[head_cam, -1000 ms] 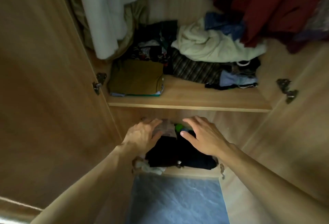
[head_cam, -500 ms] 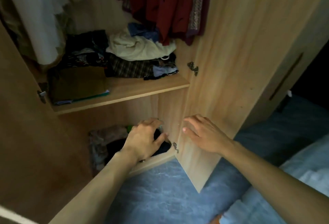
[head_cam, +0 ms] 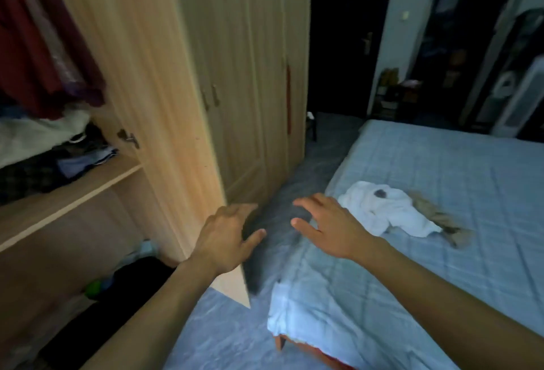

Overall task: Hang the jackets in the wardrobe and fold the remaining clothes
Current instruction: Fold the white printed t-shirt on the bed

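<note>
The wardrobe (head_cam: pixel 88 190) stands open at the left, with red garments (head_cam: pixel 35 46) hanging inside and a pile of loose clothes (head_cam: pixel 44 152) on its shelf. Dark folded clothes (head_cam: pixel 132 278) lie in the lower compartment. A crumpled white garment (head_cam: pixel 385 210) and a tan one (head_cam: pixel 438 216) lie on the blue bed (head_cam: pixel 441 266). My left hand (head_cam: pixel 226 237) hovers in front of the open door's edge, fingers spread and holding nothing. Over the bed's corner my right hand (head_cam: pixel 329 228) is held open, short of the white garment.
The open wardrobe door (head_cam: pixel 164 105) juts out between the wardrobe and the bed. Closed wardrobe doors (head_cam: pixel 244 75) stand behind it. A narrow strip of grey-blue floor (head_cam: pixel 223 331) runs between wardrobe and bed. A dark doorway and shelves are at the back.
My view has swung right from the wardrobe's lower compartment to the bed. Both hands have left the dark clothes in the wardrobe and now hover empty near the door edge and the bed.
</note>
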Demonstrator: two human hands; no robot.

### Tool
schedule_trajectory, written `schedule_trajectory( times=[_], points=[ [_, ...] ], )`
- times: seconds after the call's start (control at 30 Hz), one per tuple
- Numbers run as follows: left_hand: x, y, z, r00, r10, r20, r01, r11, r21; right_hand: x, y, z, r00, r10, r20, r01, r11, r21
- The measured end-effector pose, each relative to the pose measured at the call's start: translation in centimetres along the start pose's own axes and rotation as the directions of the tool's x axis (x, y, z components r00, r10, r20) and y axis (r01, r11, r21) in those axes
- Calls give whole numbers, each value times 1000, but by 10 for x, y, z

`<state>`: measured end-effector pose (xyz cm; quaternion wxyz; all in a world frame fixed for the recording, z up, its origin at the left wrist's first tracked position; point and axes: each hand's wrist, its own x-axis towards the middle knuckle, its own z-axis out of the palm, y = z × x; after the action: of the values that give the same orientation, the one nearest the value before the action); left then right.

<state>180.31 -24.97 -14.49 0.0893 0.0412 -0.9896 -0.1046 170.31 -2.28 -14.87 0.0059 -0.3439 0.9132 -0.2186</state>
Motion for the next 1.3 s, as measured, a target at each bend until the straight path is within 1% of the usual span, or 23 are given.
schedule_trajectory(
  times=[0.1,0.27,0.37,0.5,0.6,0.67,0.77,0.83,0.93,1.03,1.13,1.2,1.3],
  points=[
    [29,85,38,995,83,53,-83,996,-10,-45,79,-26,995,97,-25,-97,995,-4],
    [55,206,94,983,149,111,-138,985,-105,-109,188,-66,979,203,-18,-203,978,-42],
    [69,251,111,973,185,139,-169,979,-118,-137,231,-86,966,254,-42,-255,967,-22],
    [96,290,124,957,241,162,-223,967,-125,-156,274,-104,951,296,-90,-298,954,-12],
    [119,309,136,948,269,171,-249,959,-133,-162,298,-110,930,341,-136,-345,939,-9],
    [136,317,146,941,291,174,-270,953,-137,-159,312,-113,924,358,-136,-363,932,-12],
    [164,322,166,924,331,192,-321,944,-81,-146,334,-121,912,390,-129,-398,916,-40],
    [188,321,179,916,349,198,-341,937,-73,-130,349,-124,900,416,-134,-425,904,-50],
    [230,313,199,914,345,212,-324,937,-128,-102,368,-117,884,449,-131,-460,885,-72],
    [270,297,215,924,306,230,-265,945,-190,-68,384,-105,870,488,-73,-493,863,-110],
    [309,279,229,917,315,246,-276,944,-179,-31,400,-98,858,514,-18,-511,848,-145],
    [335,272,236,911,328,251,-291,940,-176,-9,413,-96,853,521,-20,-518,843,-144],
    [366,270,248,912,313,266,-261,941,-214,17,434,-94,838,545,-22,-543,830,-126]
  ],
)
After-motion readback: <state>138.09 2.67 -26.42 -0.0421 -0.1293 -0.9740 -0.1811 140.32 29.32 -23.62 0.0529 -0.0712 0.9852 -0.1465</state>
